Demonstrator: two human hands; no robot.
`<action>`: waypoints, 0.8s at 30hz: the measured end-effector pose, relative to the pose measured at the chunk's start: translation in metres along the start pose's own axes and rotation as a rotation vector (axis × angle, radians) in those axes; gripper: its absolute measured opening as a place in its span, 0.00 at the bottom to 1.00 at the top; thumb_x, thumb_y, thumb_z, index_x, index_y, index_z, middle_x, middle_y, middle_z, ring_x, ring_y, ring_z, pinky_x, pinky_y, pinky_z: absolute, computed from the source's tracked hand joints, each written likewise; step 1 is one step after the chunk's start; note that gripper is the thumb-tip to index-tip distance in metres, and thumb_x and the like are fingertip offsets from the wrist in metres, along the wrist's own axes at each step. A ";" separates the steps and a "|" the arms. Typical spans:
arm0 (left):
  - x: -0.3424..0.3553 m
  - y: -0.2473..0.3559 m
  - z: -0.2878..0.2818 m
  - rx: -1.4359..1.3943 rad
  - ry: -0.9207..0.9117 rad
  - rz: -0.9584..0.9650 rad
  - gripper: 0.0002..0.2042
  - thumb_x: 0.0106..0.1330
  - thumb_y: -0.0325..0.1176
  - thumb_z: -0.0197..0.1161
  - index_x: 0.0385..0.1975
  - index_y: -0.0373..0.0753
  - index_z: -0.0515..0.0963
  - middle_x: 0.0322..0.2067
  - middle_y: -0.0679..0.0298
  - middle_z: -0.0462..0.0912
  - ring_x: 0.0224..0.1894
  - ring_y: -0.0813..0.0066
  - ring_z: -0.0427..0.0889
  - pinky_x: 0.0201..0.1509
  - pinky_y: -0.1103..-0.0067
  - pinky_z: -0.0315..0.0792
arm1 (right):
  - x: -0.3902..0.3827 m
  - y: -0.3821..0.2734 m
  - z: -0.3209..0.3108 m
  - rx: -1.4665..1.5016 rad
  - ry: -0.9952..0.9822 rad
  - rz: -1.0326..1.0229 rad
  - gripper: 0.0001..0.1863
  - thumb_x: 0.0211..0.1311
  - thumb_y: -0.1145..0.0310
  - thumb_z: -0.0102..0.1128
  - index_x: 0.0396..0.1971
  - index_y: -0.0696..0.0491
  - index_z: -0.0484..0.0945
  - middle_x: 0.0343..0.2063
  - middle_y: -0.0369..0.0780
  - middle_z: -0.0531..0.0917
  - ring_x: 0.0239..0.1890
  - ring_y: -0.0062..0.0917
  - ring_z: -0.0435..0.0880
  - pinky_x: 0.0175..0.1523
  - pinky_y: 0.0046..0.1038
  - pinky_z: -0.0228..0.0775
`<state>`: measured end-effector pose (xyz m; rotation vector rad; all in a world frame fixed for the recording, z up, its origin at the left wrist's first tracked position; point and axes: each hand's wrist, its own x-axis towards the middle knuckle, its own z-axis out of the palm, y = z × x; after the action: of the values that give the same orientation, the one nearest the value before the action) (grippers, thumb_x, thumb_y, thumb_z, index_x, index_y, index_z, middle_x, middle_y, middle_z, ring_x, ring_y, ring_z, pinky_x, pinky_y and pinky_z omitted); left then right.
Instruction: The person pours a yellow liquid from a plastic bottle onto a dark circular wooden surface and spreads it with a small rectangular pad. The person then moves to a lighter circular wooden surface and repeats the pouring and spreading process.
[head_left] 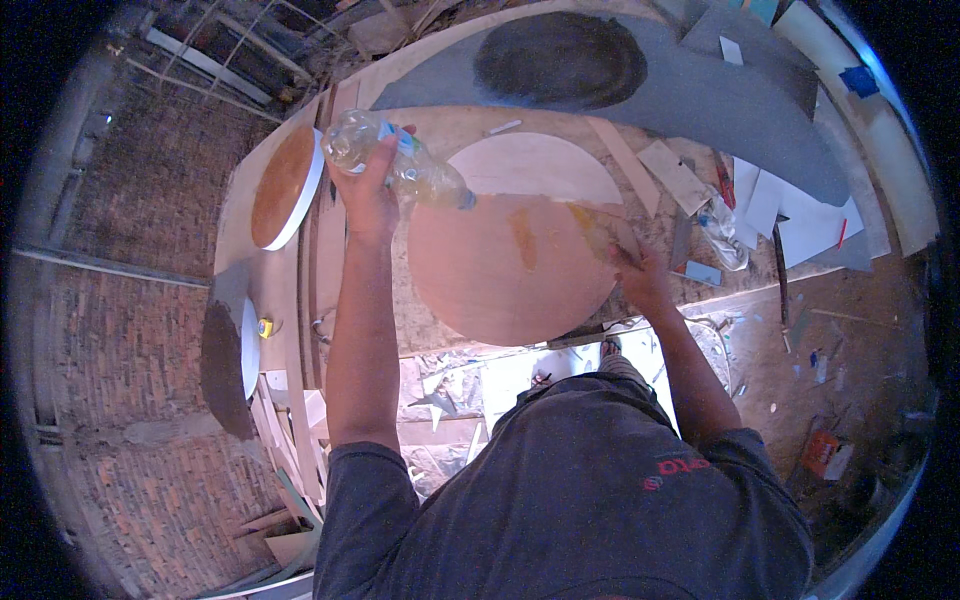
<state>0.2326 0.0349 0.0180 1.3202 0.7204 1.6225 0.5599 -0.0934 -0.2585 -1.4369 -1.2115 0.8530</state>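
My left hand [368, 190] is closed round a clear plastic bottle [425, 180] with pale yellowish contents, tilted with its neck pointing down to the right, above a round tan board [480, 285]. Yellow-amber streaks [525, 235] lie on that board. A pale round piece [530, 160] shows behind it, partly overlapped. My right hand [640, 270] is at the board's right edge with fingers curled on a thin piece, possibly a spreader, that I cannot make out clearly.
A dark-patched grey sheet [730, 120] lies at the back. Discs [280, 190] stand at left, near a yellow tape measure [265, 327] and long strips [300, 300]. Offcuts [670, 175], a crumpled plastic bag [725, 230] and white sheets [800, 215] lie right. A brick surface [120, 380] shows far left.
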 end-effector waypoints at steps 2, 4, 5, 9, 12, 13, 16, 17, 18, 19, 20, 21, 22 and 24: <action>-0.003 -0.004 0.002 0.085 0.031 -0.002 0.22 0.62 0.20 0.71 0.53 0.34 0.69 0.43 0.54 0.84 0.45 0.59 0.88 0.49 0.67 0.83 | -0.001 0.004 -0.008 -0.075 -0.025 -0.043 0.18 0.70 0.60 0.67 0.52 0.55 0.84 0.34 0.33 0.87 0.28 0.16 0.80 0.32 0.25 0.74; -0.004 -0.006 0.005 0.165 0.054 0.003 0.22 0.62 0.21 0.72 0.52 0.34 0.69 0.43 0.54 0.84 0.45 0.60 0.89 0.48 0.68 0.83 | -0.002 0.004 -0.011 -0.120 -0.058 -0.022 0.21 0.69 0.59 0.67 0.56 0.54 0.82 0.46 0.40 0.82 0.43 0.28 0.74 0.47 0.34 0.67; -0.004 -0.008 0.005 0.199 0.062 0.011 0.22 0.62 0.21 0.72 0.52 0.34 0.69 0.43 0.55 0.84 0.44 0.61 0.88 0.48 0.69 0.83 | -0.001 0.003 -0.013 -0.129 -0.066 0.023 0.25 0.67 0.57 0.67 0.60 0.52 0.79 0.57 0.46 0.76 0.58 0.40 0.68 0.62 0.42 0.59; -0.003 -0.014 0.005 0.224 0.044 0.020 0.22 0.61 0.21 0.74 0.51 0.35 0.69 0.42 0.55 0.84 0.44 0.64 0.88 0.49 0.70 0.83 | 0.001 -0.006 -0.019 -0.163 -0.104 0.064 0.30 0.67 0.53 0.66 0.65 0.51 0.76 0.69 0.56 0.69 0.73 0.56 0.61 0.76 0.52 0.51; -0.002 -0.016 0.009 0.262 0.039 0.015 0.23 0.61 0.20 0.73 0.52 0.36 0.69 0.42 0.54 0.85 0.44 0.64 0.88 0.49 0.70 0.83 | 0.004 0.000 -0.022 -0.174 -0.082 0.025 0.27 0.68 0.55 0.65 0.63 0.52 0.77 0.62 0.54 0.72 0.65 0.51 0.64 0.68 0.49 0.55; -0.002 -0.016 0.010 0.257 0.035 0.018 0.23 0.61 0.20 0.73 0.52 0.36 0.69 0.42 0.54 0.85 0.44 0.64 0.88 0.49 0.70 0.83 | 0.005 0.003 -0.022 -0.194 -0.060 -0.001 0.25 0.69 0.57 0.65 0.60 0.53 0.78 0.57 0.51 0.75 0.58 0.45 0.67 0.61 0.45 0.59; 0.000 -0.019 0.009 0.251 0.030 0.028 0.22 0.61 0.20 0.73 0.52 0.36 0.69 0.43 0.54 0.85 0.44 0.64 0.88 0.49 0.70 0.83 | 0.006 0.011 -0.020 -0.235 0.003 -0.093 0.15 0.72 0.66 0.64 0.52 0.58 0.84 0.33 0.34 0.87 0.29 0.15 0.79 0.34 0.25 0.73; 0.000 -0.020 0.008 0.253 0.035 0.028 0.22 0.61 0.20 0.73 0.52 0.36 0.69 0.43 0.54 0.85 0.44 0.64 0.88 0.49 0.70 0.83 | 0.006 0.006 -0.020 -0.179 -0.010 -0.096 0.14 0.72 0.67 0.64 0.52 0.58 0.84 0.33 0.34 0.87 0.29 0.15 0.79 0.33 0.25 0.72; 0.000 -0.021 0.007 0.255 0.039 0.029 0.22 0.61 0.20 0.73 0.52 0.36 0.69 0.43 0.55 0.85 0.44 0.64 0.88 0.49 0.69 0.83 | 0.006 0.000 -0.020 -0.142 -0.013 -0.092 0.14 0.72 0.67 0.64 0.51 0.58 0.84 0.32 0.34 0.86 0.29 0.15 0.78 0.33 0.25 0.72; 0.000 -0.021 0.005 0.271 0.050 0.017 0.22 0.61 0.20 0.73 0.52 0.36 0.69 0.42 0.55 0.85 0.44 0.64 0.88 0.50 0.69 0.83 | 0.006 -0.006 -0.020 -0.105 -0.016 -0.089 0.14 0.72 0.67 0.64 0.51 0.58 0.84 0.31 0.33 0.86 0.28 0.15 0.78 0.33 0.25 0.72; 0.000 -0.020 0.005 0.284 0.059 0.005 0.22 0.61 0.20 0.73 0.52 0.36 0.69 0.42 0.55 0.85 0.44 0.64 0.88 0.50 0.69 0.83 | 0.005 -0.010 -0.021 -0.088 -0.006 -0.080 0.14 0.72 0.67 0.64 0.51 0.58 0.84 0.30 0.33 0.85 0.28 0.16 0.78 0.32 0.25 0.71; 0.001 -0.020 0.005 0.297 0.069 -0.006 0.22 0.61 0.20 0.73 0.52 0.36 0.69 0.42 0.55 0.85 0.44 0.64 0.89 0.50 0.69 0.83 | 0.005 -0.013 -0.023 -0.081 -0.017 -0.056 0.15 0.71 0.65 0.64 0.52 0.57 0.84 0.33 0.36 0.85 0.32 0.22 0.79 0.37 0.29 0.72; 0.001 -0.020 0.006 0.287 0.068 -0.003 0.22 0.61 0.20 0.73 0.52 0.36 0.69 0.42 0.55 0.85 0.44 0.64 0.89 0.50 0.69 0.83 | 0.005 -0.016 -0.025 -0.075 -0.028 -0.032 0.17 0.70 0.63 0.65 0.52 0.57 0.84 0.35 0.39 0.85 0.36 0.28 0.80 0.41 0.33 0.72; 0.000 -0.021 0.005 0.267 0.070 0.005 0.22 0.62 0.20 0.73 0.52 0.36 0.70 0.42 0.55 0.85 0.44 0.63 0.89 0.50 0.70 0.83 | 0.005 -0.022 -0.029 -0.078 -0.084 0.035 0.21 0.68 0.59 0.66 0.55 0.55 0.82 0.46 0.49 0.86 0.49 0.46 0.83 0.54 0.44 0.74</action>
<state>0.2434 0.0435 0.0017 1.4585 1.0043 1.6245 0.5836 -0.0964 -0.2299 -1.5010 -1.2982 0.9061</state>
